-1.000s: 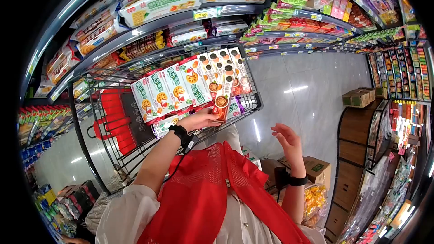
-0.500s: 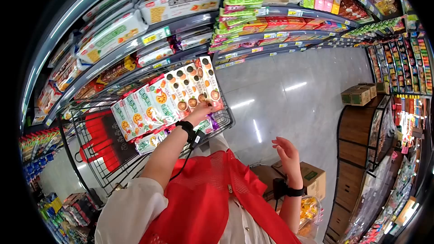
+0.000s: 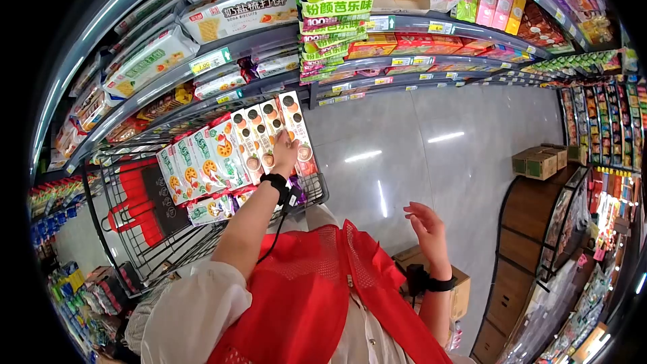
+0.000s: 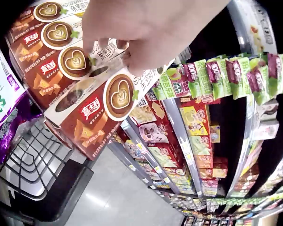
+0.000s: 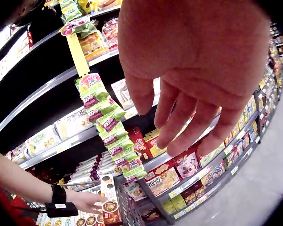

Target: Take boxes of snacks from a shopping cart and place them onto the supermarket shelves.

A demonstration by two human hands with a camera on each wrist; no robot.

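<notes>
Several brown coffee-biscuit boxes (image 3: 259, 129) stand in a row in the wire shopping cart (image 3: 128, 236), next to green cracker packs (image 3: 202, 162). My left hand (image 3: 286, 143) reaches over the cart and lays its fingertips (image 4: 108, 44) on the upper faces of the brown boxes (image 4: 92, 113); no thumb shows behind them. In the right wrist view the same left hand (image 5: 87, 201) lies at the boxes' tops. My right hand (image 3: 423, 219) hovers at waist height over the aisle floor, fingers loosely spread (image 5: 179, 122), holding nothing.
Shelves of biscuit packs (image 3: 236, 13) run behind the cart, with a hanging strip of green and pink packets (image 3: 333, 7). A red flap (image 3: 135, 192) sits inside the cart. Cardboard boxes (image 3: 539, 158) stand on the floor by a wooden rack (image 3: 532, 229).
The left hand carried a brown box into the row, let it go, and now rests higher on the boxes. The view swung right; the right hand stayed raised and empty.
</notes>
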